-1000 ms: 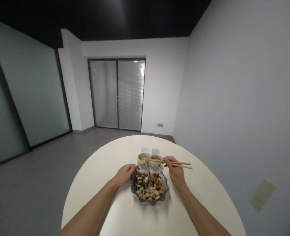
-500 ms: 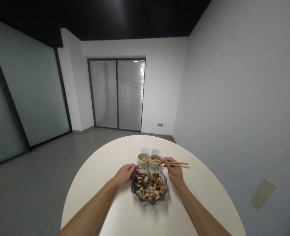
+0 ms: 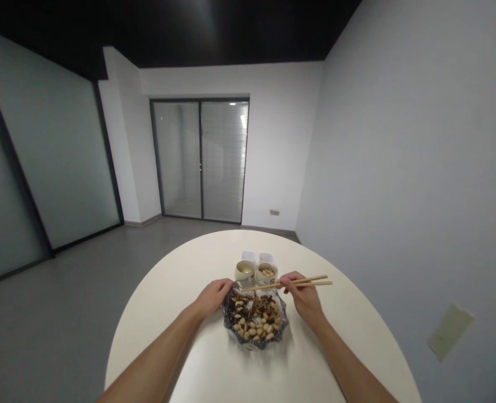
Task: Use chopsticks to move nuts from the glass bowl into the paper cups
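A glass bowl [image 3: 282, 327] full of mixed nuts and dark seeds sits on the round white table [image 3: 214, 364] in front of me. My left hand [image 3: 213, 296] rests curled against the bowl's left rim. My right hand [image 3: 302, 293] grips a pair of wooden chopsticks [image 3: 310, 281], whose tips point left over the far edge of the bowl. Just behind the bowl stand two small cups, the left cup [image 3: 244, 270] with pale contents and the right cup [image 3: 267, 272] with nuts in it.
Two small white containers [image 3: 257, 257] stand behind the cups. The table's right side lies close to a grey wall [image 3: 420, 196]. Grey floor and a glass sliding door [image 3: 200, 161] lie beyond the table.
My right hand has swung the chopsticks from over the right cup back and down, so their tips now hang over the bowl's far edge. My left hand has stayed on the rim.
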The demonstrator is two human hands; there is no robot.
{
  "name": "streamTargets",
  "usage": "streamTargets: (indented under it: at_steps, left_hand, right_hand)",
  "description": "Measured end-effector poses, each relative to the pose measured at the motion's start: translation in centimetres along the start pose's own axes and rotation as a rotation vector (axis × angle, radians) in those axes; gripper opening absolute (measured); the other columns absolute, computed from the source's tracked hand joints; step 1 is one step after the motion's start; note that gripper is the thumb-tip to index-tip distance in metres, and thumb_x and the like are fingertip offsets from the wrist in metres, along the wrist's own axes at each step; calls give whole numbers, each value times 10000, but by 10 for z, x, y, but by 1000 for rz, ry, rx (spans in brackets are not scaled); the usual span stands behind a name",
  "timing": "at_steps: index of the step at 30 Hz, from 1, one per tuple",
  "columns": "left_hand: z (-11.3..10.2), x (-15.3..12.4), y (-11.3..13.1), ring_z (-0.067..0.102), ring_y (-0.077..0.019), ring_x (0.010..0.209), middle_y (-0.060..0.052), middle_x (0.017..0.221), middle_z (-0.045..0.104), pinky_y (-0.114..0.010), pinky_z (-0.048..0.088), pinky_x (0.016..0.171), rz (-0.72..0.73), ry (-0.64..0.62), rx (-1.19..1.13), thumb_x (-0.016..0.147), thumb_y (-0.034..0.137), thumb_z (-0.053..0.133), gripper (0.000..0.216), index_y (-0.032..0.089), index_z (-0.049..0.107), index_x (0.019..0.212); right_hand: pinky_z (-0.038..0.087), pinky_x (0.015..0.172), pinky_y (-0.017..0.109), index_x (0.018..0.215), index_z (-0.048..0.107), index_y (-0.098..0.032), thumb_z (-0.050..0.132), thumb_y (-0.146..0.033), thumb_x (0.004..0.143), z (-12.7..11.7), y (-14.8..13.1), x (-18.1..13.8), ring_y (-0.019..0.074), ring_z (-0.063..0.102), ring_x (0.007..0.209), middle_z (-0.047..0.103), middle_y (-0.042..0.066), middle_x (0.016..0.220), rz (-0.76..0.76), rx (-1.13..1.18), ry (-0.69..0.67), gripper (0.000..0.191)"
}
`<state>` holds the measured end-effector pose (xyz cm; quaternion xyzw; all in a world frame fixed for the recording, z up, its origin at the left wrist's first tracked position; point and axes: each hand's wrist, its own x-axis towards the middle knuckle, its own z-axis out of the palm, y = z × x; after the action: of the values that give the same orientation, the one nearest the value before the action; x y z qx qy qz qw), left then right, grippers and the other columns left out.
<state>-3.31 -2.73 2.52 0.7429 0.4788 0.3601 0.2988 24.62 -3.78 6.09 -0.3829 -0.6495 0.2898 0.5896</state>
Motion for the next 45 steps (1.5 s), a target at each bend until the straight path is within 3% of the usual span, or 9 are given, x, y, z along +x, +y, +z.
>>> streamTargets:
  at_steps: [9,26,36,45]
  left_hand:
    - [0,0,2,634,-231,894,-48,950,747,-300,462,839,6,3,19,949,555,313,555,190,731,926]
    - [1,1,0,638,-222,905,-49,965,747,-291,464,848,3,2,22,958,530,323,533,183,727,935]
    - [1,2,-3,641,-226,904,-51,961,748,-298,465,852,7,12,25,957,522,336,515,188,726,915]
    - [2,3,-2,641,-221,904,-41,953,748,-288,466,838,7,13,25,956,532,335,514,196,722,910]
  right_hand:
    - [459,584,297,718,699,-197,679,-522,816,3,3,-6,189,568,646,656,39,678,32,-30,-170,340]
    - [424,561,282,727,685,-182,696,-564,772,0,3,-6,173,543,614,646,35,653,79,-4,-166,384]
    - [442,655,299,762,712,-186,665,-465,831,9,2,-15,193,580,709,661,37,728,42,-72,-282,291]
    - [465,667,314,767,714,-196,678,-458,814,4,0,-9,209,615,727,693,50,748,15,-58,-228,269]
